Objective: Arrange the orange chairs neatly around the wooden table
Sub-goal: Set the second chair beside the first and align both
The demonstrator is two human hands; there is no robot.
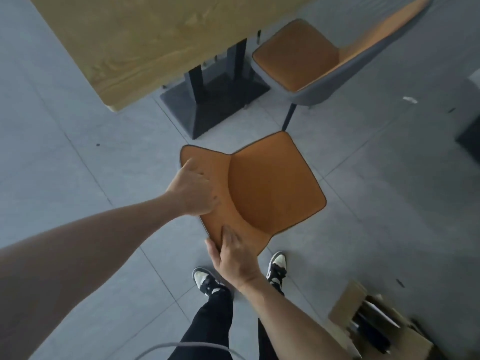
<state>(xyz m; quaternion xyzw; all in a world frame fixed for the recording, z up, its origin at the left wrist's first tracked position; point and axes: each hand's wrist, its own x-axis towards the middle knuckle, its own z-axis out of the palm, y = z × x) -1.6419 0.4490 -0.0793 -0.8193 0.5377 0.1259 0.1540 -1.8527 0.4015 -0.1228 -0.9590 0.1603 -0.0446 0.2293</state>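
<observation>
Left hand [193, 188]: closed over the top edge of the backrest of the near orange chair [272, 188], fingers curled over the rim, thumb side toward the camera. Right hand [233, 255]: gripping the same backrest lower along its edge, thumb on the orange inner face, fingers wrapped behind the rim. Near orange chair: one-piece shell form, orange upholstery on seat and inner back, thin dark piping tracing the whole outline, rounded corners; seat faces away from the person, toward the pedestal base [215, 105] of the table; legs hidden beneath the seat. It stands on the grey tiled floor [78, 157], just beside the table's corner, apart from the tabletop [145, 40]. Far orange chair [301, 61]: same orange seat and back, grey outer shell visible, one dark slender leg showing; seat front close to the table's edge and partly beside the pedestal, backrest leaning out to the upper right. Tabletop: pale wood with visible grain, carried on dark twin columns rising from a dark rectangular base. Person's feet: black-and-white shoes [205, 280], black trousers, standing directly behind the near chair. Cardboard box [363, 315]: open, lower right on the floor, contents dark and blurred.
</observation>
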